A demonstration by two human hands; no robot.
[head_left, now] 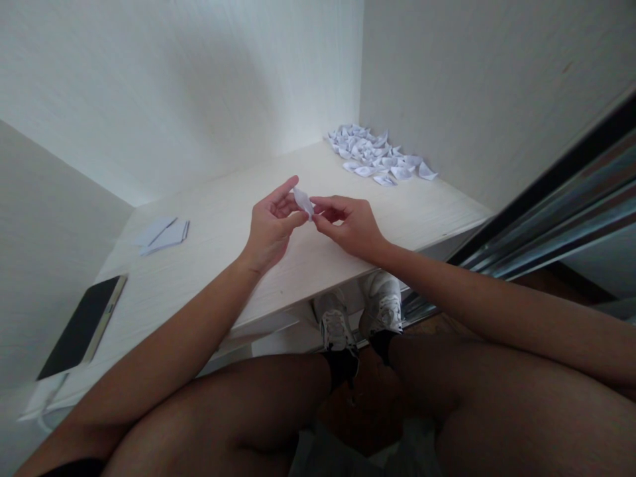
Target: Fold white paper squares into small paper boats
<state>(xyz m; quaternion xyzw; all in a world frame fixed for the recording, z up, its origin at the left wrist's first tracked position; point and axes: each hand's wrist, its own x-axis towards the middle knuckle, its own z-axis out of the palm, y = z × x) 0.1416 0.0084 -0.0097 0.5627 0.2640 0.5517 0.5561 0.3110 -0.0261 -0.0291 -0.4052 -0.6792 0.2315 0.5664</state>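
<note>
Above the white shelf (pixel 238 205), a small folded white paper piece (pixel 303 201) is held between my two hands. My left hand (pixel 272 225) pinches its near side with the thumb, other fingers curled behind it. From the right, my right hand (pixel 350 224) grips the paper's lower end between thumb and fingertips. It resembles the folded paper boats (pixel 368 152) heaped in the far right corner, though its exact shape is partly covered by my fingers.
At the left lie a stack of paper slips (pixel 166 237) and a pen (pixel 163 232). Nearer, a dark-screened tablet (pixel 82 328) rests by the left wall. My shoes (pixel 380 301) are below the shelf's front edge. A metal-framed sliding track (pixel 546 205) stands on the right.
</note>
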